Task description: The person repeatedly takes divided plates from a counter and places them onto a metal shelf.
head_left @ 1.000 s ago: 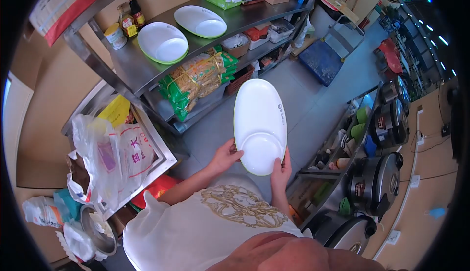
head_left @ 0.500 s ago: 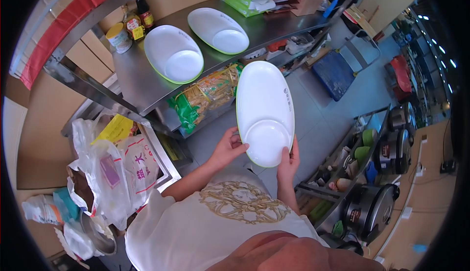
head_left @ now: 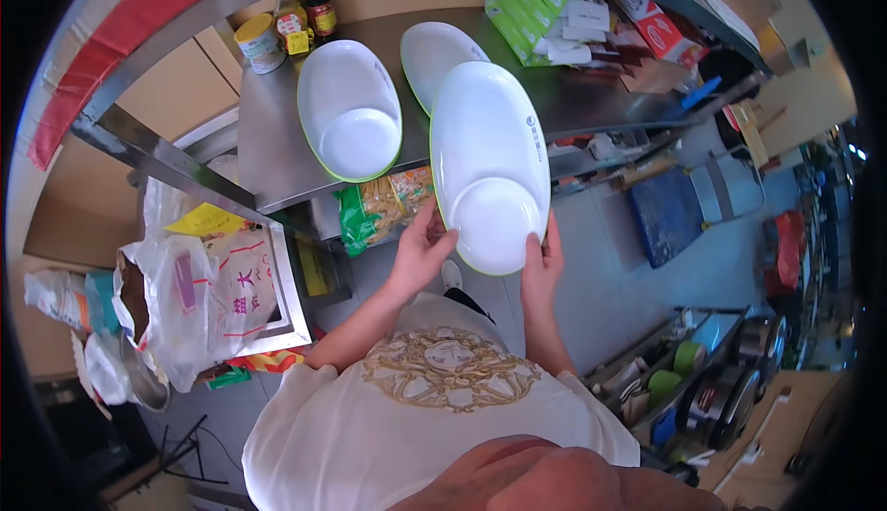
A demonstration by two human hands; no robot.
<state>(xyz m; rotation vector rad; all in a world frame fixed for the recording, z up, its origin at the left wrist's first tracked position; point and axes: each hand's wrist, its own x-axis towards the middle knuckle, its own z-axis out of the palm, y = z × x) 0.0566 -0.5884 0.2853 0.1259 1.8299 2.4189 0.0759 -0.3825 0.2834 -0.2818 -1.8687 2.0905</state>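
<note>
A white oval plate [head_left: 485, 132] with a round compartment at its near end and a green edge is held out in front of me. My left hand [head_left: 423, 248] grips its near left rim, thumb on top. On the near right rim, my right hand [head_left: 543, 257] closes with the thumb above and fingers beneath. Beyond it, a similar oval plate [head_left: 432, 49] lies on the steel counter, partly covered by the held one. Another oval plate [head_left: 344, 81] sits to the left on the same counter, possibly stacked.
The steel counter [head_left: 268, 132] also bears a yellow-lidded can [head_left: 261, 46], bottles [head_left: 321, 10] and green boxes [head_left: 527, 17]. Below is a bagged food pack [head_left: 379, 206]. Plastic bags [head_left: 203, 280] stand at left; a blue-seated chair [head_left: 665, 215] and cookers [head_left: 725, 405] are at right.
The held plate has moved toward the counter, now overlapping the far plate in view. My view has shifted, and both hands keep their hold.
</note>
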